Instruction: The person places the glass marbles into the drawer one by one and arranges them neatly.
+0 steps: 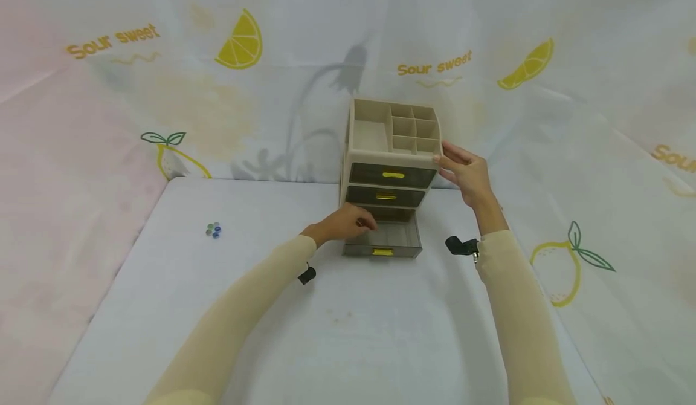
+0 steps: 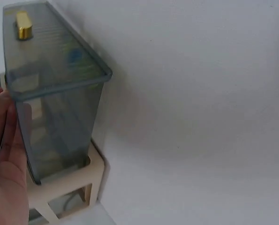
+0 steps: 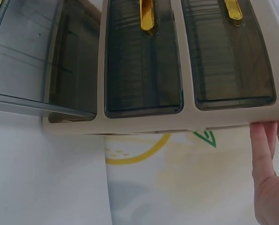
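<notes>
A cream desktop organizer (image 1: pixel 353 158) stands at the table's back, with dark see-through drawers and gold handles. Its bottom drawer (image 1: pixel 405 251) is pulled out. Over the left side of that drawer is my left hand (image 1: pixel 344 221), fingers bent loosely downward; no object shows between them. In the left wrist view, the left hand (image 2: pixel 8 154) is beside the drawer's smoky wall (image 2: pixel 59 136), its fingertips partly hidden. My right hand (image 1: pixel 469 174) touches the organizer's upper right side, fingers fairly straight and thumb at the front corner. The right wrist view shows these fingers (image 3: pixel 261 150) against the frame.
Several small green and blue glass beads (image 1: pixel 214 230) lie together on the white table (image 1: pixel 179 308), left of the organizer. The organizer's top has divided compartments (image 1: pixel 403 127). A printed lemon cloth (image 1: pixel 304 42) hangs behind. Black wrist-camera mounts (image 1: pixel 461 246) stick out near both cuffs.
</notes>
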Demonstrator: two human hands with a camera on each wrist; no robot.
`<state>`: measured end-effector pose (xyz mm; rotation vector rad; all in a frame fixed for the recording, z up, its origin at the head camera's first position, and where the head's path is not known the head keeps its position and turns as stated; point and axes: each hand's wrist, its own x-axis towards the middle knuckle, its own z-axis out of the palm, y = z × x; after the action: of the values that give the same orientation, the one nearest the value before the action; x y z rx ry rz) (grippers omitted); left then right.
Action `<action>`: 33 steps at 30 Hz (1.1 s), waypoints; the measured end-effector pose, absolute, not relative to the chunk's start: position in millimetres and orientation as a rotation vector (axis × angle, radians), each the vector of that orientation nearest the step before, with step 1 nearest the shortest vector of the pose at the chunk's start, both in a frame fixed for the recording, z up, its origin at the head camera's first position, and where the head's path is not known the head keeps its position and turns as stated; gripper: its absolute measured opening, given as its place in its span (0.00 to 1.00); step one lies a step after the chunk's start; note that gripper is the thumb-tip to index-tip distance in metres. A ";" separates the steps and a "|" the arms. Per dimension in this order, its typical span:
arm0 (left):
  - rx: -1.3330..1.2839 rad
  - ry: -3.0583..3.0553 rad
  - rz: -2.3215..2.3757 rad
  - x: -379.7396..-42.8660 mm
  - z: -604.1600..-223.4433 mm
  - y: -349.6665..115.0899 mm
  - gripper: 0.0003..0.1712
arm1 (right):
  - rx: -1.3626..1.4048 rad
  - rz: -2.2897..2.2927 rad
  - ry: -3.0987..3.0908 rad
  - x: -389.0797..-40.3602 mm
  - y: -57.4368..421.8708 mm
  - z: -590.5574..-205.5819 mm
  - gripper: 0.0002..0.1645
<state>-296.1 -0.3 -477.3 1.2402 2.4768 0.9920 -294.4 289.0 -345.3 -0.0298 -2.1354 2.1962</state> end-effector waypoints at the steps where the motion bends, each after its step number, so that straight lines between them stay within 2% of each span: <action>1: 1.214 2.483 1.033 -297.5 -476.8 -3.8 0.10 | -0.032 2.200 -2.132 -294.4 289.4 -345.2 0.36; 13: 1.009 2.583 1.316 -306.5 -467.7 -67.4 0.08 | -0.026 2.199 -2.146 -293.9 289.1 -345.3 0.36; 23: 0.604 2.798 1.299 -303.8 -476.7 -147.3 0.10 | -0.006 2.193 -2.156 -292.7 289.4 -345.2 0.36; 33: 0.313 2.927 1.268 -288.0 -485.7 -215.8 0.14 | 0.001 2.205 -2.138 -294.2 290.7 -347.1 0.36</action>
<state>-288.0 -215.8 -485.7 0.3128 2.9265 1.2680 -294.2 290.7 -347.1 0.0014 -2.1381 2.2047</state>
